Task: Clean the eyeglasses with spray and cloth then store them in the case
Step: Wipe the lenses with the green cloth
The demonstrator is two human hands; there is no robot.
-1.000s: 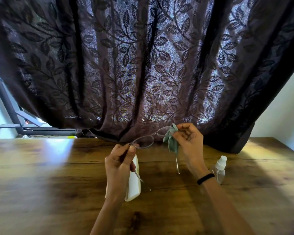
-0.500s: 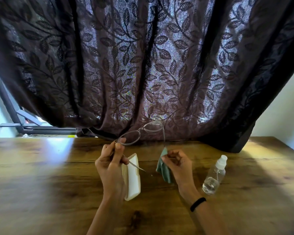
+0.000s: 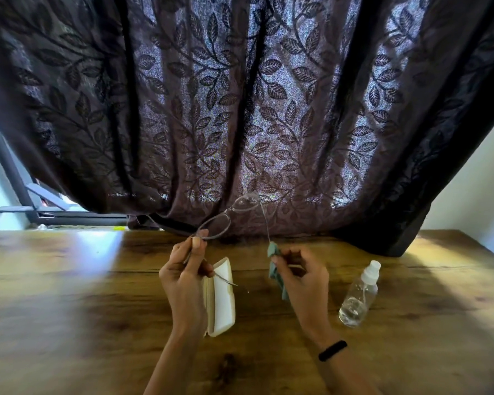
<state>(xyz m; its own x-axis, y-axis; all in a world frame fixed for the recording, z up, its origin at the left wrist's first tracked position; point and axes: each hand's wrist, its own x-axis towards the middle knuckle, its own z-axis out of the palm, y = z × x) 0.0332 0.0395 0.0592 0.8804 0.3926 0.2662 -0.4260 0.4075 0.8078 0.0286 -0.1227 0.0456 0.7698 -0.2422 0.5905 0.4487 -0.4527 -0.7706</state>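
- Head view: the left hand (image 3: 186,277) pinches one temple arm of the thin, wire-rimmed, clear-lens eyeglasses (image 3: 228,216) between thumb and fingers, close to the hinge. The grip is firm.
- The eyeglasses are held in the air above the far part of the brown wooden table (image 3: 69,295), lenses tilted up to the right against the lower edge of the dark leaf-patterned curtain (image 3: 240,109). The free end of the gripped arm juts out past the left hand.
- The right hand (image 3: 300,277) has its fingers curled, pinching a small, soft grey-green cloth (image 3: 277,276), which hangs down from the fingertips.
- The tip of the other temple arm comes down to the top of the cloth. Whether the cloth wraps it cannot be told.
- A white oblong hard case (image 3: 221,297) with a beige edge lies on the table just right of the left hand, partly hidden by it.
- A clear plastic spray bottle (image 3: 360,295) with a white cap stands on the table right of the right hand, apart from it, with a little clear liquid at the bottom.
- A black wristband (image 3: 332,350) sits on the right wrist.
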